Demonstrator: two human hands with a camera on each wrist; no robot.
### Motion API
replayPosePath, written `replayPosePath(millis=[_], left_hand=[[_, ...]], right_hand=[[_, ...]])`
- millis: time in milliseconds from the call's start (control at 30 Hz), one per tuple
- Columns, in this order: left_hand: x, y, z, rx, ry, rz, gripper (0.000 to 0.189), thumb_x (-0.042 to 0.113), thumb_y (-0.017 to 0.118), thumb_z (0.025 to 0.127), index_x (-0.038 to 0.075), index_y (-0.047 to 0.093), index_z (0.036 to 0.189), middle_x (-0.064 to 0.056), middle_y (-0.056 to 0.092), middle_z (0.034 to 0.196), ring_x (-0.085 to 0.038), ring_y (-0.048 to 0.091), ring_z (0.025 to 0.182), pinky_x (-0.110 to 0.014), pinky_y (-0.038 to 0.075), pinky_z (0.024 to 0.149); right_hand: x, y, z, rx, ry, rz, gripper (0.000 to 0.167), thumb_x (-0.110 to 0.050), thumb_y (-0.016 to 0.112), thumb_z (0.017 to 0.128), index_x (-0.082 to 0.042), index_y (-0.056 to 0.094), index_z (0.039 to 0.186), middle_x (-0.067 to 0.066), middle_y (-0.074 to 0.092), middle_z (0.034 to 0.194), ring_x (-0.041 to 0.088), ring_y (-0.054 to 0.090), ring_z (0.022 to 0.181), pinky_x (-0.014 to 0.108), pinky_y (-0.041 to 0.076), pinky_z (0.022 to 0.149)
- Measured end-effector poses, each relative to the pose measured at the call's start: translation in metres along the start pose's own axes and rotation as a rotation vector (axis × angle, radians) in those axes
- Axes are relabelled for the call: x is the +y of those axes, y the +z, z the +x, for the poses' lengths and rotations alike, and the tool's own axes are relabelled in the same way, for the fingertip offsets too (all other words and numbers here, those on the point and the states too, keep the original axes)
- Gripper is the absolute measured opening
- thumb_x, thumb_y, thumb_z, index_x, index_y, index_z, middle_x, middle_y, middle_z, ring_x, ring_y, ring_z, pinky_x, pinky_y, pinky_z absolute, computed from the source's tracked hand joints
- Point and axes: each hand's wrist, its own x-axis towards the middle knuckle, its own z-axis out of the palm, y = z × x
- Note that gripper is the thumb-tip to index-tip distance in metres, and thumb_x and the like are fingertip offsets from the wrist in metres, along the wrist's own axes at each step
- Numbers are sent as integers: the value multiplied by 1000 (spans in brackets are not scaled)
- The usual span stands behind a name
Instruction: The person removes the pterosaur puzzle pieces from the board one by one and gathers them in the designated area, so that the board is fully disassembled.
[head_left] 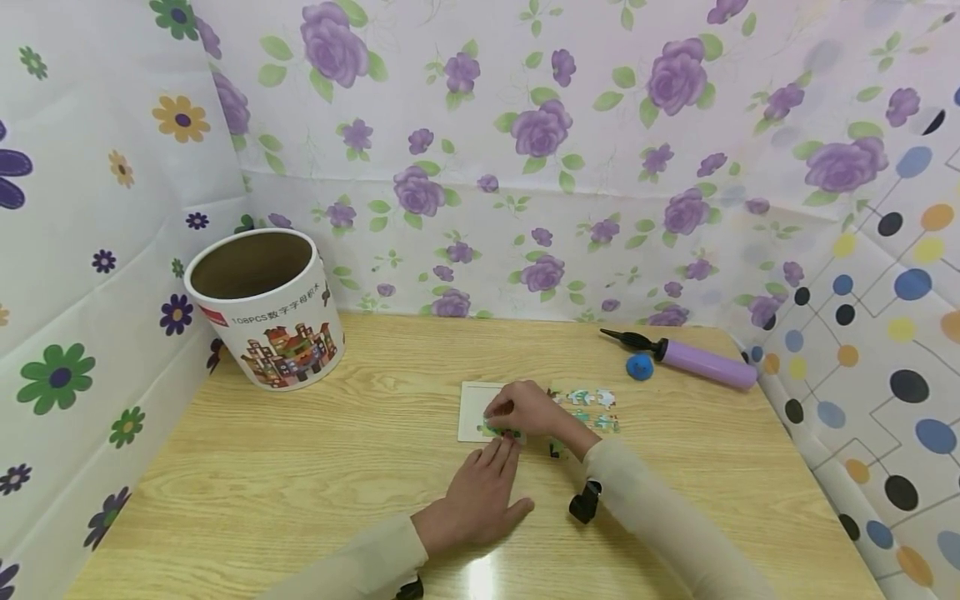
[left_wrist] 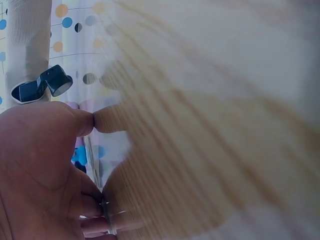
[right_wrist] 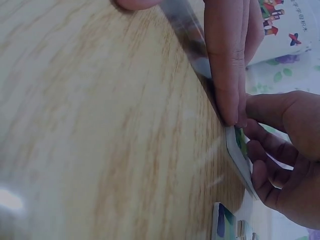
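A pale rectangular puzzle tray [head_left: 472,407] lies on the wooden table, with green jigsaw pieces [head_left: 490,431] along its front part. My left hand [head_left: 482,500] lies palm down in front of it, its extended fingertips at the tray's front edge. Over the tray, my right hand [head_left: 527,408] has its thumb and fingers curled down and pinches a jigsaw piece, mostly covered by the fingers. The right wrist view shows the tray edge [right_wrist: 239,162] between both hands' fingertips, with a green printed piece [right_wrist: 240,141] beside them.
Loose jigsaw pieces [head_left: 581,397] lie right of the tray, partly under the right forearm. Farther back are a blue ball-like toy [head_left: 640,367] and a purple hand pump [head_left: 705,362]. A large white printed bucket [head_left: 281,321] stands at the back left, before the flowered cloth [head_left: 480,208].
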Motion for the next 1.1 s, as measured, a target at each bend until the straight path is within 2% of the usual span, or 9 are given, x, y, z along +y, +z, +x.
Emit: replayPosePath(millis=[333, 567, 733, 900, 1100], left_hand=[[0, -1, -1, 6, 17, 24, 80, 55, 42, 106, -5, 29, 158, -21, 26, 166, -30, 26, 154, -46, 33, 117], [-1, 0, 0, 29, 26, 43, 80, 55, 43, 106, -5, 31, 157, -21, 28, 165, -30, 28, 153, -45, 35, 115], [-1, -1, 0, 32, 21, 73, 80, 56, 43, 106, -5, 32, 157, -20, 29, 165, -28, 27, 154, -42, 36, 115], [0, -3, 0, 12, 15, 63, 81, 57, 43, 105, -4, 31, 158, -19, 27, 166, -28, 25, 154, -43, 35, 115], [0, -2, 1, 31, 6, 65, 81, 58, 43, 105, -2, 32, 158, -17, 28, 166, -27, 27, 154, -43, 34, 113]], right_hand=[[-1, 3, -1, -18, -8, 14, 10, -20, 75, 95, -16, 82, 101, -7, 70, 91, 4, 64, 71, 26, 55, 68], [-3, 3, -2, -4, -6, -13, 7, -18, 75, 95, -17, 81, 99, -7, 70, 91, 3, 63, 74, 26, 54, 69], [-4, 2, -3, -3, 5, 10, 7, -18, 74, 96, -17, 80, 99, -10, 71, 81, 5, 64, 65, 26, 55, 66], [-6, 1, -2, 15, -6, 37, 5, -17, 74, 96, -15, 79, 97, -10, 71, 76, 6, 65, 59, 26, 56, 64], [-10, -2, -5, 29, 3, 67, 7, -16, 73, 96, -17, 80, 98, -9, 74, 84, 6, 67, 70, 27, 57, 68]])
